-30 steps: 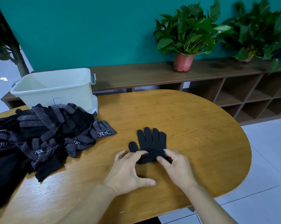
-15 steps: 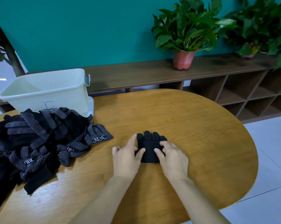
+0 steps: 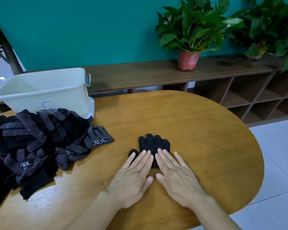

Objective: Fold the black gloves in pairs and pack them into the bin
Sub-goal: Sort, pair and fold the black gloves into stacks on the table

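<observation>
Two pressing gloves point(image 3: 154, 143): left hand point(image 3: 133, 178), right hand point(image 3: 178, 176) | pile point(image 3: 40, 138) left | table rim point(image 3: 246, 188) near

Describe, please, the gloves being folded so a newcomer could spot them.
On the wooden table, look right of the glove heap. The folded pair lies alone near the middle, under the left hand and right hand, plain black while the heap shows white dots.
</observation>
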Available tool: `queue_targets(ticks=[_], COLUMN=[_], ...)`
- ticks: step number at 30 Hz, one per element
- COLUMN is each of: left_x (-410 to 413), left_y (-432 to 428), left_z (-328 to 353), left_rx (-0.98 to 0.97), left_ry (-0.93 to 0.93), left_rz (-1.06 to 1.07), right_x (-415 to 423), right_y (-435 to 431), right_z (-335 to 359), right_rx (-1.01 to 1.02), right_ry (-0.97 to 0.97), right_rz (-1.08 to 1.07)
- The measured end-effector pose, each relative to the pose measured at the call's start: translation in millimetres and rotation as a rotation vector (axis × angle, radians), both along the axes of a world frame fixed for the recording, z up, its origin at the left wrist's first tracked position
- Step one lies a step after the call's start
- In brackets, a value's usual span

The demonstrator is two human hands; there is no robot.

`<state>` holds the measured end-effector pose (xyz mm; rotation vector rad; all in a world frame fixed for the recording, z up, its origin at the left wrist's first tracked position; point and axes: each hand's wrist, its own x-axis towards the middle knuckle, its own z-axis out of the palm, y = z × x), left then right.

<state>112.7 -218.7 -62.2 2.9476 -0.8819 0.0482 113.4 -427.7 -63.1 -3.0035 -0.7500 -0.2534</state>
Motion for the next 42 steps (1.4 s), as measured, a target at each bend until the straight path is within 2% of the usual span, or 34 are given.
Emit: queue_targets(ticks=[3, 5, 7, 20, 26, 29, 31, 35, 42], left_x=[8, 20, 36, 156, 186, 176, 156, 99, 19], left_y=[-2, -2, -1, 16, 20, 23, 30, 68, 175], left_z=[10, 16, 19, 18, 17, 24, 31, 39, 77], left_rx=[-0.011, -0.013, -0.024, 0.044, 0.115, 0.136, 0.075, -0.085, -0.114], left_ry=[0.042, 0.179, 0.189, 0.141, 0.122, 0.122, 0.084, -0.181, -0.371], left_rz=[-0.006, 0.024, 0.067, 0.147, 0.142, 0.153, 0.154, 0.153, 0.332], right_x=[8, 22, 41, 175, 202, 200, 194, 169, 125], right_y=[2, 5, 7, 32, 39, 42, 43, 64, 176], right_z=[14, 22, 28, 31, 27, 30, 34, 46, 101], right_rx=[-0.03, 0.032, 0.088, 0.143, 0.186, 0.182, 0.182, 0.321, 0.473], right_ry=[0.086, 0.189, 0.295, 0.278, 0.276, 0.284, 0.266, 0.182, 0.02], right_rz=[-0.019, 0.009, -0.006, -0.05, -0.085, -0.106, -0.115, -0.103, 0.125])
